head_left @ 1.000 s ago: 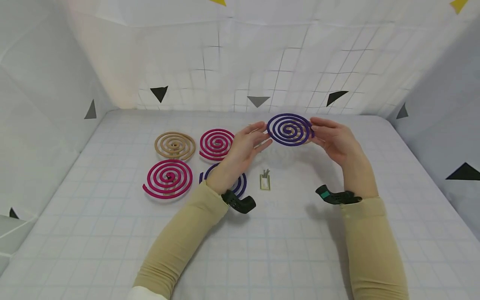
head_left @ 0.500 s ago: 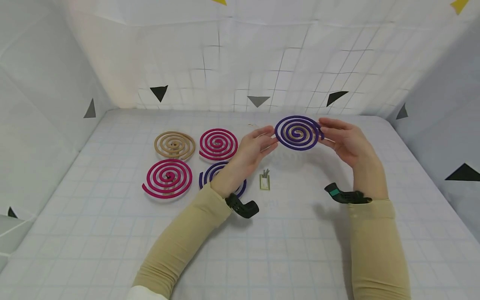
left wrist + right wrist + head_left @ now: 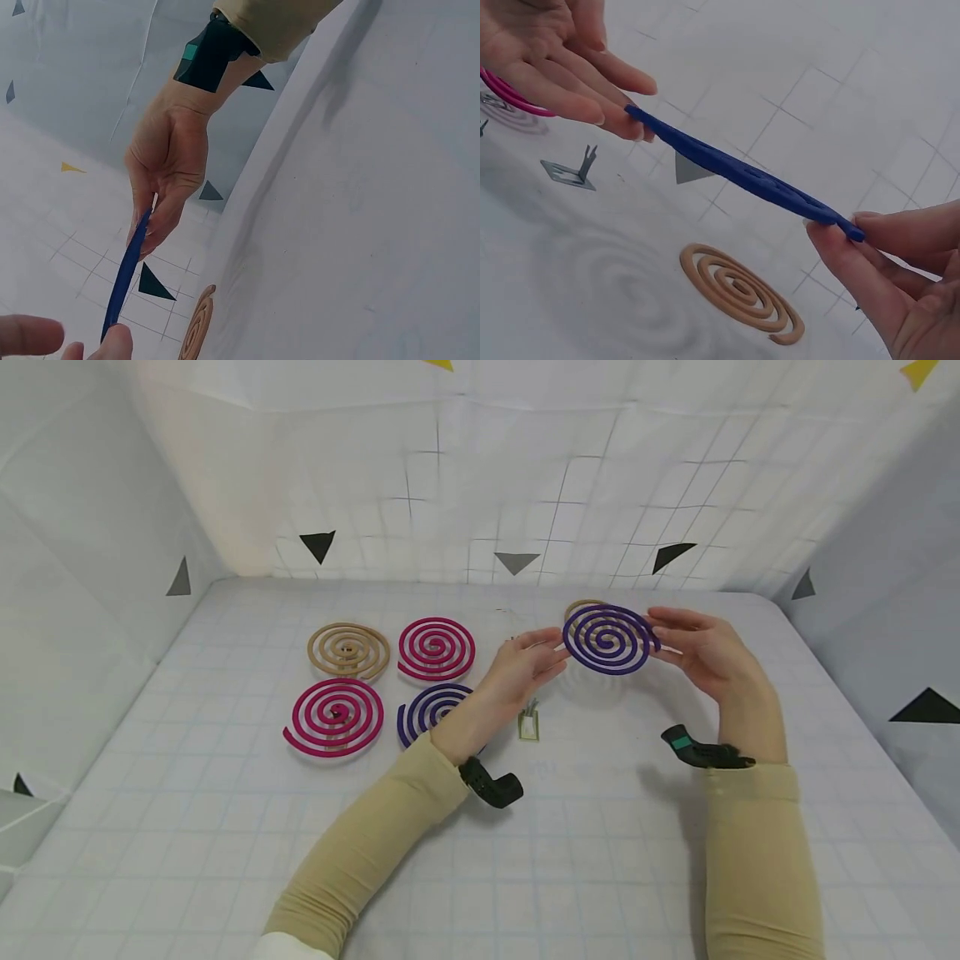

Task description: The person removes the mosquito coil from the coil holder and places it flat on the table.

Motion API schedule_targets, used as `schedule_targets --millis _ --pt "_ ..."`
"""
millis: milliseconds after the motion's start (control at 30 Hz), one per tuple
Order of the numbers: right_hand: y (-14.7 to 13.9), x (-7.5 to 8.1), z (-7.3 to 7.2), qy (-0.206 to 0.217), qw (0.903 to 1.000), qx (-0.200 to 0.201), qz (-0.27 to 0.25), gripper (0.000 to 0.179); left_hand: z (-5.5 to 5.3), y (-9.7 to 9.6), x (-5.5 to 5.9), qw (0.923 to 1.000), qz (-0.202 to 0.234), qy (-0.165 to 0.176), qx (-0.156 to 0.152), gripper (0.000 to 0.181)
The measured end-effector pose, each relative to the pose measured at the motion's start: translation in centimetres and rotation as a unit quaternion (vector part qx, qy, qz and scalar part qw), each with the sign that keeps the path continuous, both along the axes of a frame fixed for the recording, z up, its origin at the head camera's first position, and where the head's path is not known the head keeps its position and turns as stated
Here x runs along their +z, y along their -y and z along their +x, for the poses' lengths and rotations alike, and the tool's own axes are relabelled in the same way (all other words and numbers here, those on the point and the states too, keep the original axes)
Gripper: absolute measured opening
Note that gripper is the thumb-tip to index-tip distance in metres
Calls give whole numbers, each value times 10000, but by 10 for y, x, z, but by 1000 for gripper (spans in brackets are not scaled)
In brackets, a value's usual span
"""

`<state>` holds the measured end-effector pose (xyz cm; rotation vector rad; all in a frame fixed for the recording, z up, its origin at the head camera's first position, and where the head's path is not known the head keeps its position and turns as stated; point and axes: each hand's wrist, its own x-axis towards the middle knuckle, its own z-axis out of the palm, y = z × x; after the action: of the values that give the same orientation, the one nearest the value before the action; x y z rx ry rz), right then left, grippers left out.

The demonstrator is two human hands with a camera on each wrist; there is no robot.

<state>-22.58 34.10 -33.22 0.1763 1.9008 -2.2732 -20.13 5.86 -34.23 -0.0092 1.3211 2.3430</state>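
Note:
A purple mosquito coil (image 3: 609,640) is held above the table between both hands, looking blue and edge-on in the wrist views. The right hand (image 3: 716,656) pinches its right edge between thumb and fingers; the right wrist view shows this grip on the coil (image 3: 742,174). At the opposite edge, the fingertips of the left hand (image 3: 517,672) hold the coil, with the thumb (image 3: 116,343) against it in the left wrist view. Behind and below the held coil lies a tan coil (image 3: 739,289), mostly covered in the head view.
A small metal coil stand (image 3: 528,727) lies near the left wrist. To the left are another tan coil (image 3: 348,649), a pink coil (image 3: 436,647), a second pink coil (image 3: 335,717) and a purple coil (image 3: 427,706), partly hidden by the left arm. White walls (image 3: 525,468) enclose the table.
Both hands have moved the purple coil to the right and somewhat nearer the person. More of the tan coil's far rim now shows behind it. The other coils have stayed in place.

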Motion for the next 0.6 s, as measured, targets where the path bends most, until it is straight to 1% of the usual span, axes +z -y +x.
schedule_targets --millis 167,267,400,600 --pt "-7 -5 0 42 9999 102 114 45 2 -4 -3 10000 2 -6 -96 41" --pt "-11 -8 0 66 9998 162 46 38 3 -6 -5 9999 34 -17 -158 42" --pt "-15 -12 0 65 9997 225 -97 31 4 -10 -8 9996 -34 2 -276 42" --pt "-21 -16 0 33 9994 304 -181 33 8 -12 -9 9989 -158 1 -444 44"
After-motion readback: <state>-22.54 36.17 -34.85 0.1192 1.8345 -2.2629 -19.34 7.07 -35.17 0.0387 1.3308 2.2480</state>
